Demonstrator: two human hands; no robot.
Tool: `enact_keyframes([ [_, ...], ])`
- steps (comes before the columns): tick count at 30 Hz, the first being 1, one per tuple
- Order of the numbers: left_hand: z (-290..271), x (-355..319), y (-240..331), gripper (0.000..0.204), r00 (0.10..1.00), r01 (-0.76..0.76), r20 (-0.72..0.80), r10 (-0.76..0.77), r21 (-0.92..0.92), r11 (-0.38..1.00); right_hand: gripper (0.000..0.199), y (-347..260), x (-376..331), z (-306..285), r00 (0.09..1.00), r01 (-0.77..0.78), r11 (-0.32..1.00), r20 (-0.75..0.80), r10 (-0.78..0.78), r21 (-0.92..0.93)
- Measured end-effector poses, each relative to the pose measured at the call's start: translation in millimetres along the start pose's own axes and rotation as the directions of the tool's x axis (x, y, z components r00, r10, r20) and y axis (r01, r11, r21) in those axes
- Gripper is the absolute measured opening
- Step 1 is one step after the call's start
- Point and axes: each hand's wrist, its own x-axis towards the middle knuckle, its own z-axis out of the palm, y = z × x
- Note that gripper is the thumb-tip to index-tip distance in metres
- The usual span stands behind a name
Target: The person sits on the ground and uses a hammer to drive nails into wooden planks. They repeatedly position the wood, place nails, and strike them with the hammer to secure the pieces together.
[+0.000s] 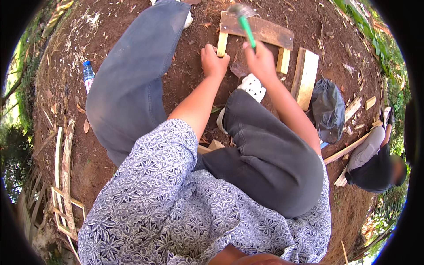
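My left hand (214,62) is closed around the lower end of a short pale wooden leg (222,43). A brown wooden board (269,32) lies across the top of this leg and of a second short leg (283,60) at its right end. Closed on the green handle of a hammer (248,32), my right hand (260,62) is to the right of the left one. The hammer head is blurred and shows over the board's left part; whether it touches the wood I cannot tell.
Right of the board lie planks (305,79) and a black plastic bag (327,110). A water bottle (88,74) is on the soil at left, with a wooden frame (66,214) lower down. Another person (373,154) is at far right by a long wood strip (349,149).
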Motion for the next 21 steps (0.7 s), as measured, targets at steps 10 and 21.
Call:
enact_keyframes([
  [10, -6.0, -3.4, 5.2, 0.042, 0.997, 0.061, 0.051, -0.058, -0.043, 0.997, 0.036, 150.4, -27.9, -43.7, 0.751, -0.371, 0.881, -0.463, 0.471, 0.295],
  [21, -9.5, -5.6, 11.3, 0.045, 0.999, -0.05, -0.017, 0.052, 0.094, 0.994, 0.04, 142.2, -70.0, -12.4, 0.783, -0.441, 0.897, -0.474, 0.403, 0.033],
])
